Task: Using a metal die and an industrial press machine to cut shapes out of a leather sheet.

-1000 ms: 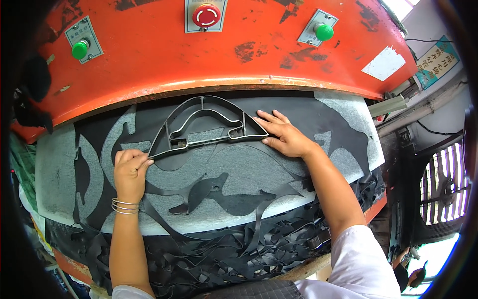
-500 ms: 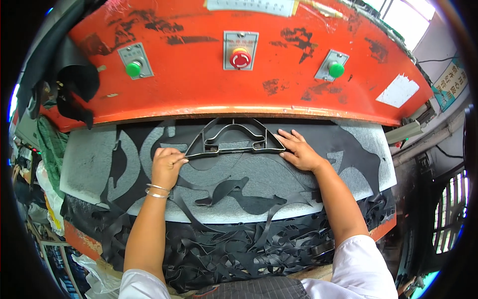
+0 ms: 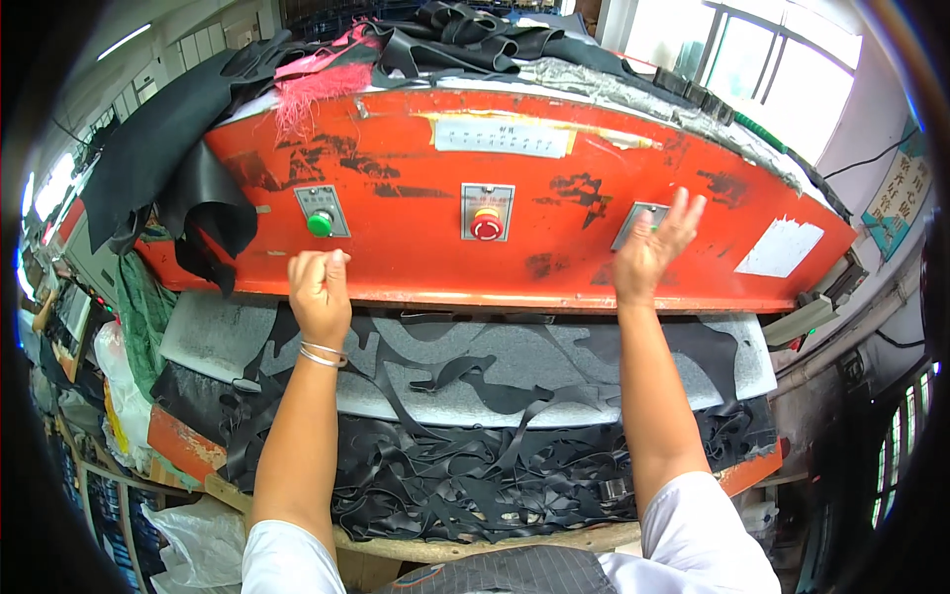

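Observation:
My left hand [image 3: 320,292] is raised in a loose fist with the thumb up, holding nothing. Just above it is the left green push button [image 3: 320,224] on the red press front [image 3: 396,267]. My right hand [image 3: 653,252] has its fingers spread and empty, in front of the right button plate [image 3: 625,228]; its button is mostly covered by the hand. Between them sits a red emergency stop button [image 3: 486,225]. Below lies the pale cutting bed [image 3: 188,346] with cut black leather [image 3: 485,386] on it. The metal cutting die is hidden under the press head.
Tangled black leather scraps [image 3: 445,485] fill the near side of the bed. A black leather sheet [image 3: 158,148] hangs over the press at left. More black material [image 3: 455,45] and red fringed cloth [image 3: 322,89] lie on top. A clear plastic bag [image 3: 198,540] stands at lower left.
Both hands have let go of the metal die and risen to the press front, the left closing and the right spreading. My view has tilted up, and the die is now out of sight.

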Available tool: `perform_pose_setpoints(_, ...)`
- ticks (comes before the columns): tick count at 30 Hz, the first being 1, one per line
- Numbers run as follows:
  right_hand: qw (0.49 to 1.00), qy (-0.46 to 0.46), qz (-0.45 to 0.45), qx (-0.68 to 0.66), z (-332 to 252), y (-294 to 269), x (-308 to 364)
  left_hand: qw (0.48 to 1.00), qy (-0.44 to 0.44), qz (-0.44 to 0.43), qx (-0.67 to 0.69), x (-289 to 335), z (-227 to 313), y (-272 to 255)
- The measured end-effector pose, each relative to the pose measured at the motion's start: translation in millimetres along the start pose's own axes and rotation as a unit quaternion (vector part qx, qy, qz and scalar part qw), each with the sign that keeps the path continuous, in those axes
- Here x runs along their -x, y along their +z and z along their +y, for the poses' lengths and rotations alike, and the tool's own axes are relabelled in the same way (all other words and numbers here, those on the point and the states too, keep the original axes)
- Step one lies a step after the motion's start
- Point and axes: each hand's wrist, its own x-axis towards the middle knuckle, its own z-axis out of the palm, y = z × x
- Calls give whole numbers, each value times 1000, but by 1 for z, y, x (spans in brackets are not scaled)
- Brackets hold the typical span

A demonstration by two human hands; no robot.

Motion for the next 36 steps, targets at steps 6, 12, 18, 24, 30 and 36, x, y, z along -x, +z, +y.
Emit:
perform_pose_setpoints(6,997,-6,-78,-27,-14,-26,9,983,-44,-164,-73,-19,-8,-41)
perform_pose_setpoints(12,958,-44,-261,-108,-33,-124,60,879,-86,-464,69,85,91,-115)
perform_pose_setpoints(18,654,-143,-692,-269,-134,-238,153,784,-90,-602,121,194,170,-186)
perform_pose_setpoints(24,742,-182,-634,-123,-175,-279,227,863,-94,-489,83,223,183,-182)
perform_pose_setpoints(30,775,-133,-608,-112,-173,-269,227,895,-69,-439,33,223,183,-165)
perform_pose_setpoints(36,711,-115,-655,-230,-146,-244,220,815,-71,-567,90,199,164,-156)
